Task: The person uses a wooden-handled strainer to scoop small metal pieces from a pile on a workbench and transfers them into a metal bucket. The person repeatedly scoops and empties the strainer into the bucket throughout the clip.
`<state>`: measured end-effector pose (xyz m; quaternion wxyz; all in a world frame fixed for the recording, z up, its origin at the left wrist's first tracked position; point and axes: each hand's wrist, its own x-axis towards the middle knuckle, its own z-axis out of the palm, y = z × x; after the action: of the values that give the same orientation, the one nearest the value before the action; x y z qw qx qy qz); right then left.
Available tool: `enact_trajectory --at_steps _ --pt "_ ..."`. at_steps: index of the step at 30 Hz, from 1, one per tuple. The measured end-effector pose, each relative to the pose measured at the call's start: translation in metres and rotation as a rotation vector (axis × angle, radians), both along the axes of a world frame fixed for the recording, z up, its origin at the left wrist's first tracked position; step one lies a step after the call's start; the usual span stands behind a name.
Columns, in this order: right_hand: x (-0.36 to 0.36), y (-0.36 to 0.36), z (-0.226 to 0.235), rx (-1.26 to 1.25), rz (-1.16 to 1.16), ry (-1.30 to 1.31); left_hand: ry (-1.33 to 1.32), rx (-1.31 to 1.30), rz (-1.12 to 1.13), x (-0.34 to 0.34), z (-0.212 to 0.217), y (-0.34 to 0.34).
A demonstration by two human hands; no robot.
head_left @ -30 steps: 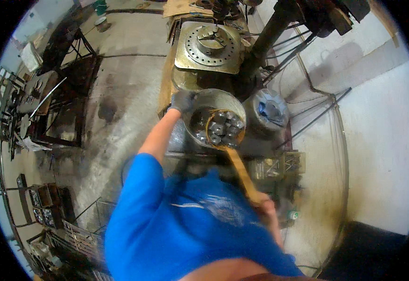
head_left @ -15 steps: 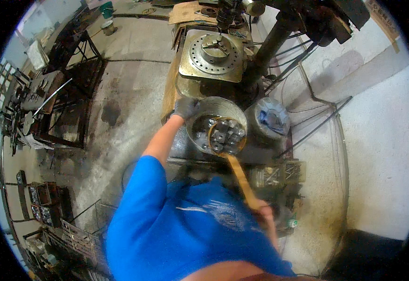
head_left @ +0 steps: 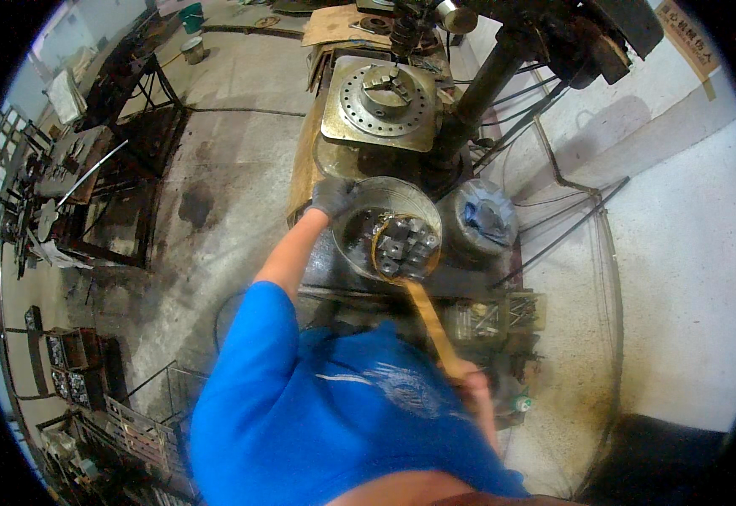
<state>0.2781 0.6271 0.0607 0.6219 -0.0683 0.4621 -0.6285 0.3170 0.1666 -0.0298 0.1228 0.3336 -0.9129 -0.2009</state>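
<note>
A round metal basin with dark liquid in it stands in front of me. My left hand, in a dark grey glove, grips its rim on the far left side. In my right hand is the yellowish flat handle of a strainer, held close to my body at the right. The strainer's round head lies inside the basin, toward its right side. Several dark, wet metal blocks are heaped in it. How the fingers of my right hand wrap the handle is partly hidden.
Beyond the basin is a drill press table with a round chuck; its column rises at the right. A lidded drum-like container with blue plastic stands right of the basin. Small trays of metal parts sit nearer. A dark workbench stands left.
The view has shifted very slightly. Both hands keep their holds, and the strainer with the blocks stays in the basin almost unmoved.
</note>
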Motion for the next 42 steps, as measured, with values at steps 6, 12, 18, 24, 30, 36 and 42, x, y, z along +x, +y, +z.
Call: enact_trajectory --at_steps 6,12,18,24,30,36,42 --pt "-0.018 0.009 -0.010 -0.012 0.133 -0.210 0.010 0.027 0.014 0.003 0.001 0.000" --pt "-0.013 0.025 -0.040 0.165 -0.027 -0.014 0.145 -0.042 0.038 0.001 -0.041 -0.015" --pt "-0.018 0.024 -0.024 0.112 0.033 -0.088 -0.004 -0.016 0.006 0.003 -0.020 -0.010" --pt "-0.022 0.019 -0.016 0.129 0.099 -0.120 -0.008 -0.015 -0.028 0.001 -0.015 -0.005" --pt "-0.010 0.022 -0.023 0.109 -0.031 0.134 0.041 0.030 0.038 -0.008 -0.033 -0.015" --pt "0.014 -0.014 0.045 0.082 -0.136 0.013 0.123 0.017 -0.018 0.000 -0.014 0.004" --pt "-0.012 0.019 -0.030 -0.001 0.022 0.013 0.038 0.038 0.027 -0.001 -0.003 -0.001"
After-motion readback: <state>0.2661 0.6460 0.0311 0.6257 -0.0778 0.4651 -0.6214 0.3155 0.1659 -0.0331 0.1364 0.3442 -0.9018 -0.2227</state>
